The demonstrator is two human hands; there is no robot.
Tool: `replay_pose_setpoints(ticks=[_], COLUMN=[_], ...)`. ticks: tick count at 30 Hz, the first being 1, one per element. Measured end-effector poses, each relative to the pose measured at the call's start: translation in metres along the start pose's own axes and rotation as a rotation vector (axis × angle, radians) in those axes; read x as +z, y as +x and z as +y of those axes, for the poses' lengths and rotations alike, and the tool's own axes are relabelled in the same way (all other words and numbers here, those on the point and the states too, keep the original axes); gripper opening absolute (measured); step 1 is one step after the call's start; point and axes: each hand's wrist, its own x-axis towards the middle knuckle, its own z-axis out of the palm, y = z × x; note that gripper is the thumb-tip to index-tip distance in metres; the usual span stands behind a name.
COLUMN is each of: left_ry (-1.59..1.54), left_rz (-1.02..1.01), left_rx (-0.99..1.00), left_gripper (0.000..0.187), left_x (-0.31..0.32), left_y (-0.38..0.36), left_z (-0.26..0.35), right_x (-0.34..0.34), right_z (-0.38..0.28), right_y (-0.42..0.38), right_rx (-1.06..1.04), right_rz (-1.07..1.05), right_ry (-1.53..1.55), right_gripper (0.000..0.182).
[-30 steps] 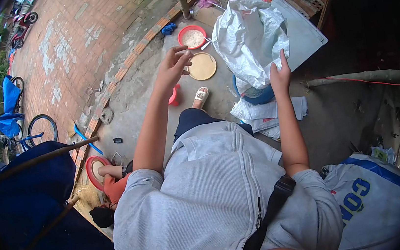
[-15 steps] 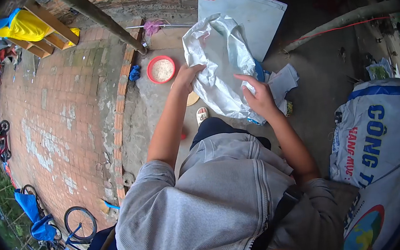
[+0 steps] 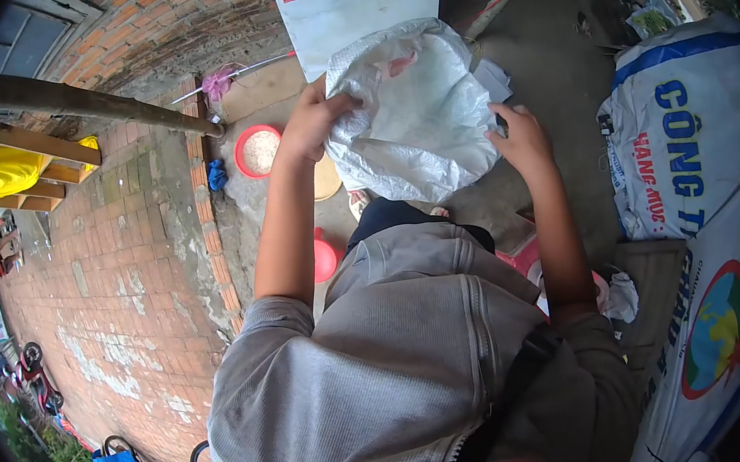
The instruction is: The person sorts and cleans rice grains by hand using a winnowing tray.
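Observation:
A white woven plastic sack (image 3: 422,170) hangs in front of me, its wide mouth facing up so that the pale inside shows. My left hand (image 3: 314,126) is closed on the left side of its rim, the thumb lying over the edge. At the right edge of the sack, my right hand (image 3: 524,142) pinches the rim between thumb and fingers. Beyond my left forearm a red bowl (image 3: 240,157) of whitish grains stands on the concrete. A tan round item (image 3: 326,179) lies partly hidden behind the sack.
A white board (image 3: 354,9) leans at the brick wall. Large printed sacks (image 3: 696,130) fill the right side. A wooden pole (image 3: 100,104) slants across the upper left. Near my legs are a red container (image 3: 326,259) and a pink stool-like item (image 3: 521,255).
The sack's mouth has been spread wider and rounder. My right hand has moved right and up, my left hand slightly left. The view has shifted, showing more near my feet.

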Motion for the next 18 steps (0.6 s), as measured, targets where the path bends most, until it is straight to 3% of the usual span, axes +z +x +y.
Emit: replay_pose_setpoints(ticks=[1,3,4,6,7,9,11,13,15,17,18], left_ry=[-0.001,0.106,0.137,0.127,0.122,0.174,0.221,0.422,0.722,0.543,0.542], left_rz=[0.010,0.011,0.027,0.096,0.147,0.190,0.237,0.331,0.749,0.819,0.844], left_rx=[0.011,0.022,0.040,0.087,0.126,0.134,0.137,0.318,0.490,0.498,0.506], left_gripper=[0.034,0.034,0.033,0.032,0.031,0.031,0.031,0.032,0.025,0.029,0.029], left_x=[0.007,0.017,0.019,0.026,0.029,0.030,0.023,0.003,-0.046,-0.064,-0.064], left_y=[-0.007,-0.021,-0.026,-0.033,-0.038,-0.050,-0.064,-0.078,-0.093,-0.123,-0.129], left_z=[0.002,0.005,0.000,-0.002,-0.003,0.004,0.006,0.006,-0.005,0.003,0.001], right_x=[0.002,0.015,0.025,0.049,0.057,0.072,0.079,0.077,0.061,0.065,0.063], right_z=[0.001,0.003,0.001,-0.008,-0.012,-0.020,-0.026,-0.025,-0.028,-0.012,-0.019], right_y=[0.003,0.019,0.027,0.044,0.047,0.053,0.060,0.074,0.085,0.107,0.108], right_rx=[-0.014,-0.312,-0.332,-0.553,-0.580,-0.501,-0.579,-0.423,-0.300,-0.433,-0.459], right_rz=[0.003,0.192,0.190,0.168,0.161,0.110,0.192,0.124,0.179,0.369,0.365], right_ry=[-0.002,0.033,0.031,0.386,0.386,0.475,0.479,0.388,0.246,0.316,0.318], right_gripper=[0.059,0.073,0.073,0.083,0.083,0.085,0.076,0.069,0.070,0.072,0.072])
